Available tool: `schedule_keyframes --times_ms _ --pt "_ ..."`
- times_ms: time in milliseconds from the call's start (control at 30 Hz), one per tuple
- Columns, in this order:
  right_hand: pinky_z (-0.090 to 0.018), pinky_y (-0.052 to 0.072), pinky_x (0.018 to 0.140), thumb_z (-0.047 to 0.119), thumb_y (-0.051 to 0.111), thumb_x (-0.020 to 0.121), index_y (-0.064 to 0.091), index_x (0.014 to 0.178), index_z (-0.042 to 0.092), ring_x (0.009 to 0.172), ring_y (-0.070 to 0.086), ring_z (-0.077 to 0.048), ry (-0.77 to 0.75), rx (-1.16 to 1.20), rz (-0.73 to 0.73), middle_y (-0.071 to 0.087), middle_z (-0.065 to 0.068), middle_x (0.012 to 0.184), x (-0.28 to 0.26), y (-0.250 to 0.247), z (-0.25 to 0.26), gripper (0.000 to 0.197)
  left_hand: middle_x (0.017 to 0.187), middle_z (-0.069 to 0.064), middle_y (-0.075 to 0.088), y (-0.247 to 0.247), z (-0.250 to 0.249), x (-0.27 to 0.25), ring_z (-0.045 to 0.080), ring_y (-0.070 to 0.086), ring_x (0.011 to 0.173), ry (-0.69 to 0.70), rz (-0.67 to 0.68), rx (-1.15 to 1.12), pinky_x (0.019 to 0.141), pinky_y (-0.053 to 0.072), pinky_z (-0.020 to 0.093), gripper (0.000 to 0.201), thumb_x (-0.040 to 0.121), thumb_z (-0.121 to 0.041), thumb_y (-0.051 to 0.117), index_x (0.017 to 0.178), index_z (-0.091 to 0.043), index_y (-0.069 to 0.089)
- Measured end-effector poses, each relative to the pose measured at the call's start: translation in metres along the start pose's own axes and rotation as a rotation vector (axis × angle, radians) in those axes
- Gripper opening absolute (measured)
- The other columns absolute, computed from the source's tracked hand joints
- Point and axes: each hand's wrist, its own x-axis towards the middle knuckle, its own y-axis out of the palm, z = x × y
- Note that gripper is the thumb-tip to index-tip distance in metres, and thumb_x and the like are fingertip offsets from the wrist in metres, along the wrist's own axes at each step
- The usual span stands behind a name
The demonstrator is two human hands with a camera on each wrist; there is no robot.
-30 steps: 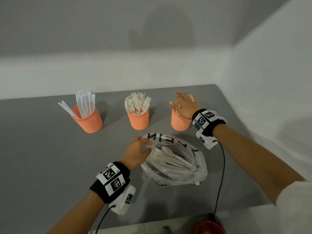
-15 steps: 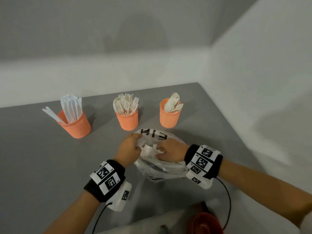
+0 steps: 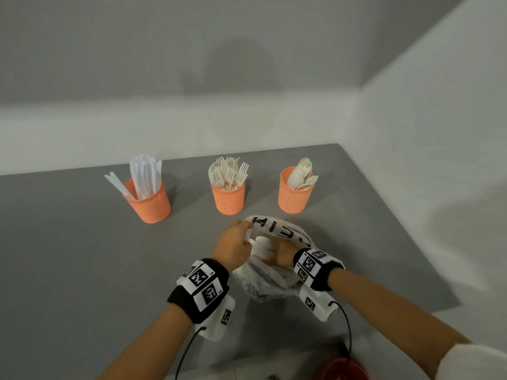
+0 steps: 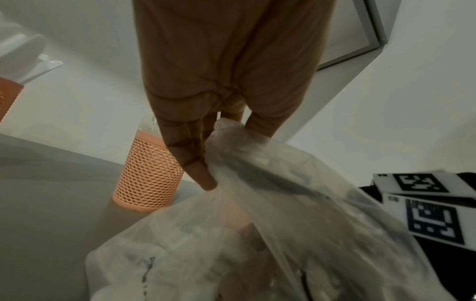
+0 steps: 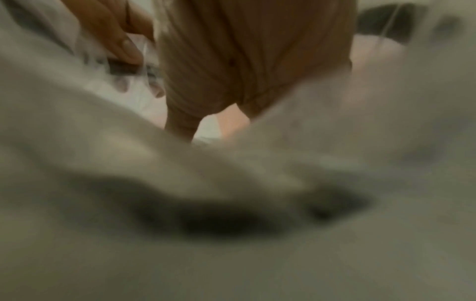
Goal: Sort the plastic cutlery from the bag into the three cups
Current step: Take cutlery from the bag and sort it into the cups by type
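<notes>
Pinching the rim of the clear plastic bag (image 3: 270,281), the left hand (image 3: 233,249) holds it open on the grey table (image 3: 68,270); the right hand (image 3: 279,256) reaches inside, its grasp hidden. Black lettering on the bag is unreadable. Three orange cups stand beyond: knives cup (image 3: 149,201), forks cup (image 3: 228,198), spoons cup (image 3: 293,196).

Both forearms reach forward, bare, each wrist in a black band with white marker tags. Left hand (image 3: 233,246): knuckles up, fingers (image 4: 190,154) curled down with thumb opposed, pinching the bag (image 3: 263,283) rim. Right hand (image 3: 279,255): angled inward toward the left, plunged into the bag mouth to the knuckles; fingers hidden by plastic and blur, possibly curled on something inside. Hands nearly touching.
</notes>
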Motion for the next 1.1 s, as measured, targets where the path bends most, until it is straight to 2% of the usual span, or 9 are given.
schedule_keyframes --times_ms 67,233,367,567,633,800,867,1000,1100 --pt "-0.035 0.035 0.108 0.034 0.066 0.083 0.042 0.134 0.012 0.125 0.046 -0.023 0.002 -0.013 -0.017 0.049 -0.007 0.134 0.004 0.002 0.004 0.061 0.129 0.012 0.047 -0.003 0.004 0.001 0.028 0.049 0.116 -0.005 -0.005 0.006 0.094 0.035 0.026 0.05 0.084 0.005 0.043 0.132 -0.007 0.046" --pt "-0.033 0.039 0.097 0.035 0.064 0.083 0.052 0.12 0.011 0.108 0.052 -0.023 -0.029 -0.081 -0.07 0.056 -0.006 0.112 0.004 0.002 0.011 0.046 0.131 0.011 0.046 -0.009 0.01 0.002 0.028 0.047 0.118 -0.018 0.013 0.023 0.099 0.036 0.029 0.05 0.085 0.003 0.045 0.133 -0.006 0.044" --pt "-0.033 0.038 0.099 0.022 0.055 0.09 0.05 0.127 0.006 0.119 0.05 -0.029 -0.038 -0.089 -0.034 0.054 -0.014 0.128 -0.002 0.002 0.016 0.04 0.13 0.013 0.047 -0.011 0.011 0.004 0.028 0.047 0.119 -0.027 0.017 0.027 0.1 0.035 0.03 0.05 0.084 0.003 0.045 0.133 -0.006 0.044" --pt "-0.034 0.038 0.101 0.022 0.041 0.098 0.053 0.12 0.007 0.12 0.05 -0.029 0.004 -0.028 -0.03 0.055 -0.013 0.123 -0.006 0.006 0.018 0.03 0.13 0.014 0.046 -0.013 0.013 0.005 0.028 0.047 0.12 -0.03 0.01 0.024 0.099 0.034 0.026 0.048 0.085 0.002 0.046 0.133 -0.005 0.044" --pt "-0.034 0.041 0.096 0.026 0.048 0.094 0.056 0.11 0.012 0.113 0.054 -0.028 -0.035 -0.071 -0.027 0.059 -0.01 0.111 -0.007 0.002 0.017 0.023 0.13 0.015 0.047 -0.014 0.013 0.004 0.028 0.047 0.119 -0.029 -0.003 0.017 0.098 0.034 0.026 0.047 0.085 0.001 0.046 0.132 -0.004 0.045" --pt "-0.036 0.043 0.097 0.026 0.054 0.09 0.056 0.119 0.008 0.112 0.056 -0.028 -0.169 -0.112 -0.072 0.062 -0.011 0.117 -0.015 -0.009 0.01 0.034 0.132 0.016 0.046 -0.019 0.016 0.007 0.029 0.047 0.12 -0.051 -0.041 -0.005 0.097 0.035 0.027 0.045 0.086 0.0 0.048 0.131 -0.002 0.046" --pt "-0.031 0.041 0.099 0.02 0.055 0.091 0.055 0.122 0.008 0.114 0.054 -0.024 -0.229 -0.028 -0.087 0.061 -0.01 0.121 -0.021 -0.011 0.006 0.033 0.133 0.016 0.046 -0.021 0.017 0.008 0.029 0.048 0.12 -0.066 -0.049 -0.017 0.097 0.036 0.028 0.045 0.086 0.0 0.048 0.13 -0.001 0.045" --pt "-0.022 0.042 0.081 0.014 0.063 0.084 0.056 0.117 0.013 0.093 0.057 -0.016 -0.286 0.151 -0.171 0.064 -0.001 0.107 -0.026 -0.017 0.002 0.034 0.137 0.017 0.044 -0.021 0.015 0.01 0.029 0.045 0.124 -0.085 -0.053 -0.03 0.101 0.034 0.028 0.045 0.088 -0.001 0.046 0.133 0.0 0.042" --pt "-0.017 0.045 0.066 0.007 0.066 0.08 0.058 0.102 0.023 0.075 0.058 -0.008 -0.299 0.471 -0.208 0.063 0.005 0.087 -0.029 -0.021 0.008 0.028 0.139 0.016 0.044 -0.019 0.014 0.011 0.029 0.043 0.127 -0.091 -0.031 -0.055 0.102 0.032 0.028 0.045 0.09 -0.002 0.043 0.134 -0.001 0.04"
